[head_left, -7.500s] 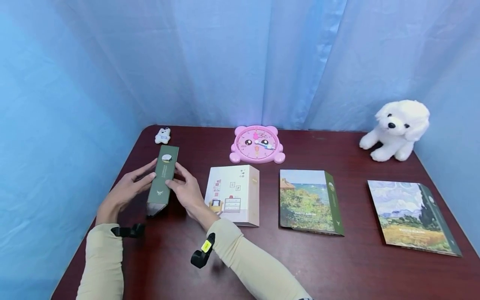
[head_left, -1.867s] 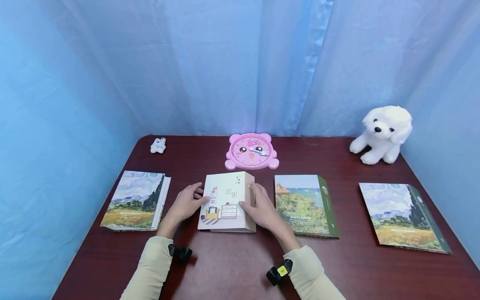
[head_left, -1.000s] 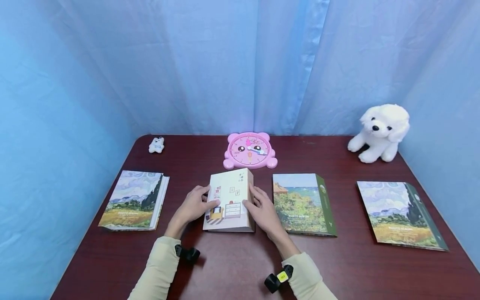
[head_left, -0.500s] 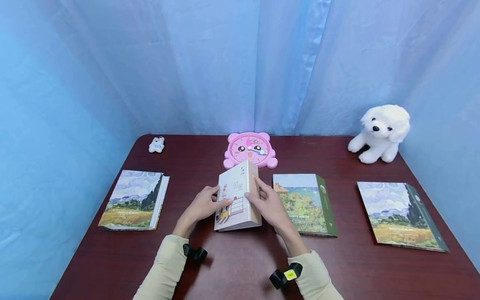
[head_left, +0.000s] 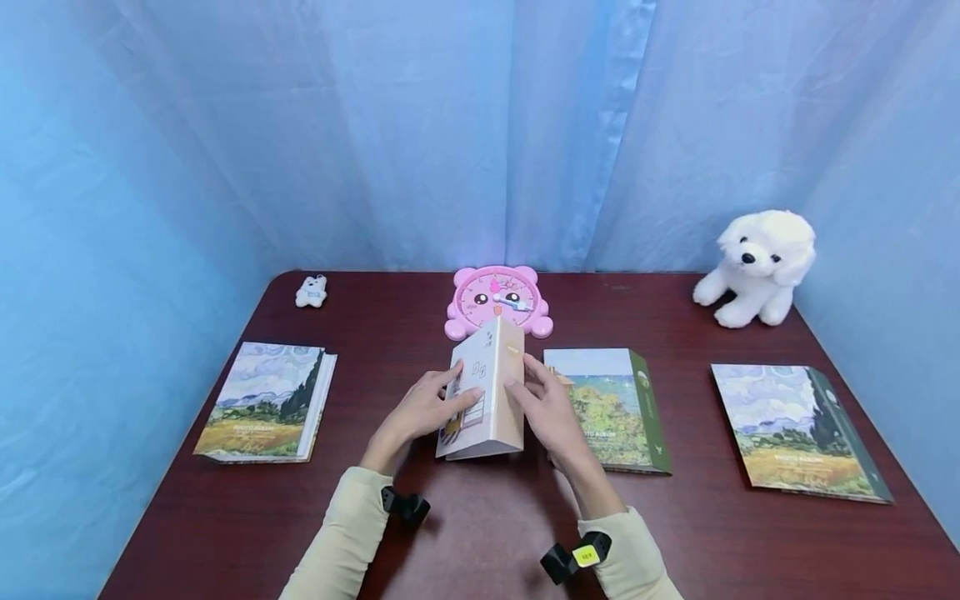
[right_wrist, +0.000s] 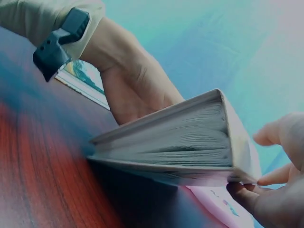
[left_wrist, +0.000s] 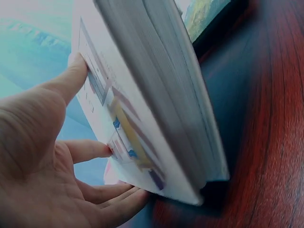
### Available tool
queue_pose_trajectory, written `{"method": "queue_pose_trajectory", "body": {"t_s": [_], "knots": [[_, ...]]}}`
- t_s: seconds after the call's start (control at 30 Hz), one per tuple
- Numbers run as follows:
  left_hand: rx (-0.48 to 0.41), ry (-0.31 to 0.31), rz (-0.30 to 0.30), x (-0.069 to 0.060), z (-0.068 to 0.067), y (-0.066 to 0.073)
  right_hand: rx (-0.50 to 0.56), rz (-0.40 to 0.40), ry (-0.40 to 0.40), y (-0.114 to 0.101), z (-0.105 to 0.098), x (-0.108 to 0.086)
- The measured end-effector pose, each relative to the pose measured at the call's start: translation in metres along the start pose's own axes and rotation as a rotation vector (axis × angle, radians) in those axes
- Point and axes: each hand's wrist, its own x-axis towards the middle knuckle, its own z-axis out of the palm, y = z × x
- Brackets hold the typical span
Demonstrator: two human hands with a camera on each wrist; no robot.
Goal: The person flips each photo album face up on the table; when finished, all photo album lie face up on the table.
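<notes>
A thick white photo album (head_left: pixel 482 392), with furniture drawings on its cover, is tilted up at the table's middle with its spine raised to the right. My left hand (head_left: pixel 426 408) presses the cover with fairly straight thumb and fingers; in the left wrist view the lower fingers reach the album's low edge. At the spine, my right hand (head_left: pixel 553 417) grips with its thumb on the spine and fingers bent at the back corner, seen in the right wrist view. The page block (right_wrist: pixel 166 137) shows between the covers there. The back cover is mostly hidden.
A landscape photo album (head_left: pixel 266 400) lies on the left. A green-spined one (head_left: pixel 607 417) lies close by my right hand, another landscape album (head_left: pixel 795 429) farther right. Behind stand a pink toy clock (head_left: pixel 497 292), a small white bear (head_left: pixel 311 292) and a white plush dog (head_left: pixel 761 267).
Both hands have left the left album, which went from spine-up to flat with its pages facing right. They have since tilted the white album from flat and shifted it slightly right.
</notes>
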Motion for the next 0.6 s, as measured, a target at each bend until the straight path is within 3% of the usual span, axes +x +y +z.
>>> {"method": "queue_pose_trajectory", "body": {"t_s": [0.3, 0.43, 0.6], "knots": [[-0.128, -0.006, 0.024, 0.003, -0.002, -0.001, 0.099, -0.051, 0.044, -0.005, 0.005, 0.0], [-0.238, -0.03, 0.085, 0.002, -0.008, -0.001, 0.126, -0.085, 0.049, -0.008, 0.009, 0.0], [-0.333, -0.02, 0.222, -0.002, -0.02, 0.002, 0.088, -0.136, 0.039, -0.015, 0.015, 0.0]]}}
